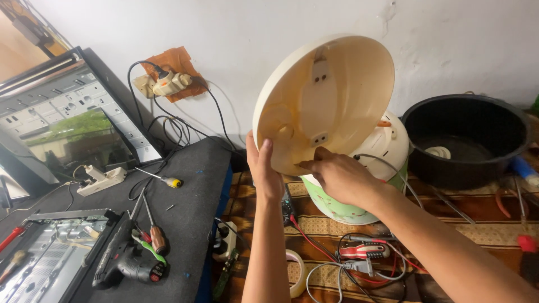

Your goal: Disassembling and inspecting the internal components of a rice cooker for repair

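Head view shows the round cream-coloured plastic cover panel (323, 101) tipped up on edge in the upper middle of the frame, its hollow inner side facing me. I judge it light and stiff, a thin moulded shell that would flex or crack if squeezed hard, and smooth enough to slip, so the rim is the safest place to hold. My left hand (264, 171) cups the lower left rim, fingers pressed together behind the edge with the thumb in front. My right hand (337, 175) rests at the lower inside, fingers curled and pressing on the inner face near a raised rib. The inside looks yellowed, with a central strip bearing two screw posts. Behind it sits the white and green rice cooker body (365, 191) on the patterned brown cloth (477, 224) over the bench, a black round inner pot (466, 137) at right.
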